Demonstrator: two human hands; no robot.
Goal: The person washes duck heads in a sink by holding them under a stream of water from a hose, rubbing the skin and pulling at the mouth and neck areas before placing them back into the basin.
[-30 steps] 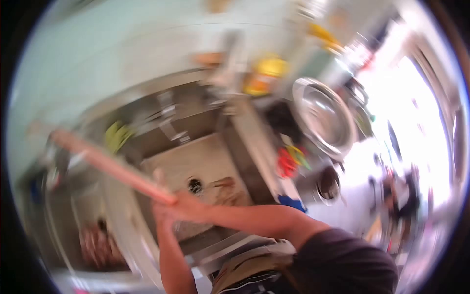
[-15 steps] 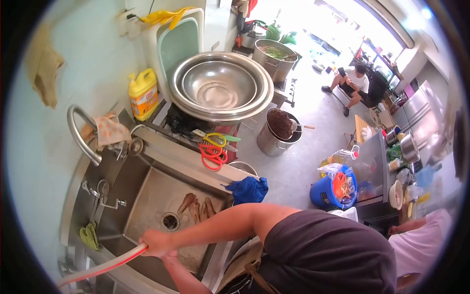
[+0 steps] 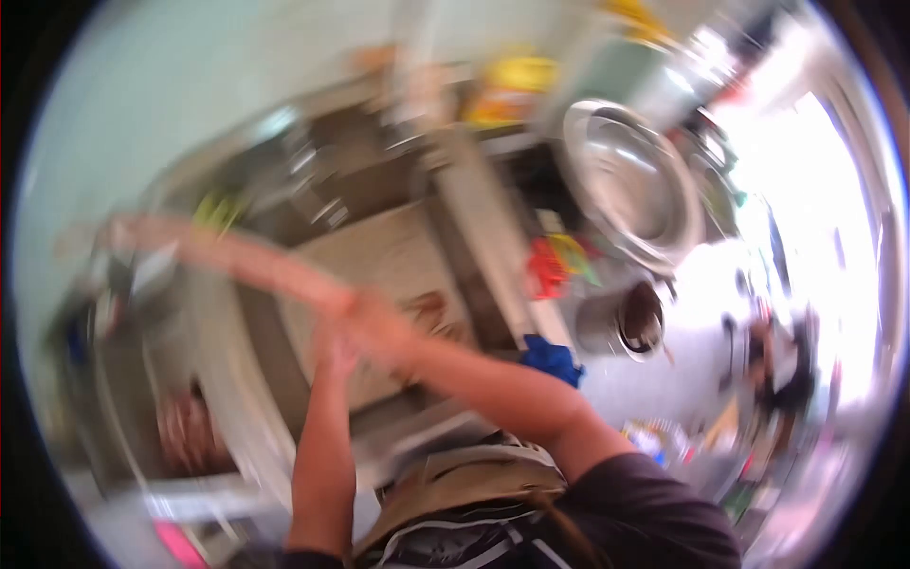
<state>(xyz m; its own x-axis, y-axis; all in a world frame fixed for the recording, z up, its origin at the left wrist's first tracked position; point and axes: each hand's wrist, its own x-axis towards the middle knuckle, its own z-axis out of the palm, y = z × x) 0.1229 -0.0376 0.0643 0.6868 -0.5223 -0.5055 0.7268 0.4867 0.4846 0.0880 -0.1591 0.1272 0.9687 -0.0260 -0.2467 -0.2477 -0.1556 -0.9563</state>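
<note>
Over the sink point(image 3: 379, 256), my right hand point(image 3: 368, 321) is closed around a pale hose point(image 3: 237, 261) with a red stripe. The hose runs from the hand to the upper left. My left hand point(image 3: 334, 346) is right beside and below the right one, at the hose end; its fingers are smeared by motion, and I cannot tell whether they grip. Brown pieces that look like meat point(image 3: 431, 311) lie on the sink floor, partly behind my right forearm.
A second basin on the left holds reddish-brown pieces point(image 3: 188, 427). A blue cloth point(image 3: 552, 360) hangs at the sink's right corner. Red-handled scissors point(image 3: 545, 268), large steel bowls point(image 3: 630, 180) and a steel pot point(image 3: 616, 322) stand beyond. A person point(image 3: 782, 360) sits far right.
The view has swung left and blurred, bringing the second basin into sight. My right hand keeps hold of the hose, with the left hand still close by it.
</note>
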